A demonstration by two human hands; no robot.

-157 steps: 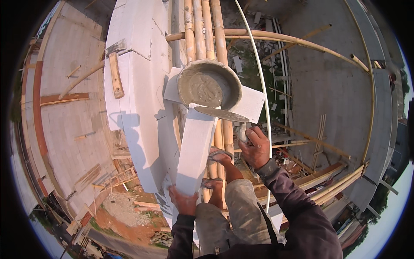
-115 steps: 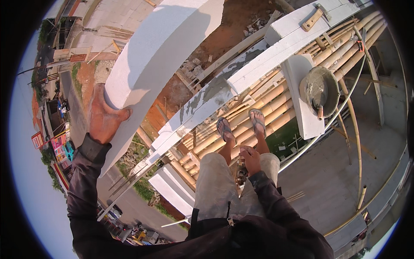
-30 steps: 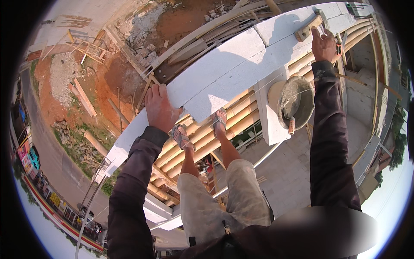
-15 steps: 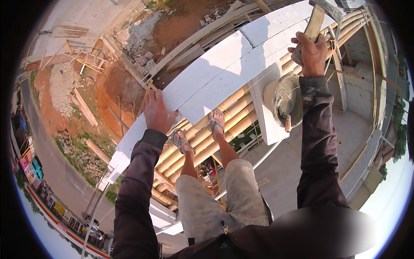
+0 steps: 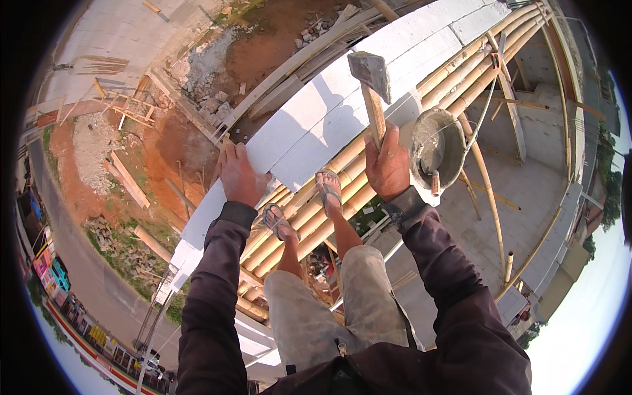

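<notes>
A round mortar pan (image 5: 440, 150) sits on bamboo scaffold poles (image 5: 309, 227) beside the wall. Far below lie red earth (image 5: 178, 141), a rubble heap (image 5: 207, 99), planks (image 5: 128, 181) and a road (image 5: 99, 289).

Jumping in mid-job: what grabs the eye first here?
The right hand raises a hammer over the white block wall at centre. The left hand presses on a white block, sandalled feet stand on bamboo scaffolding, and a mortar pan sits right.
</notes>
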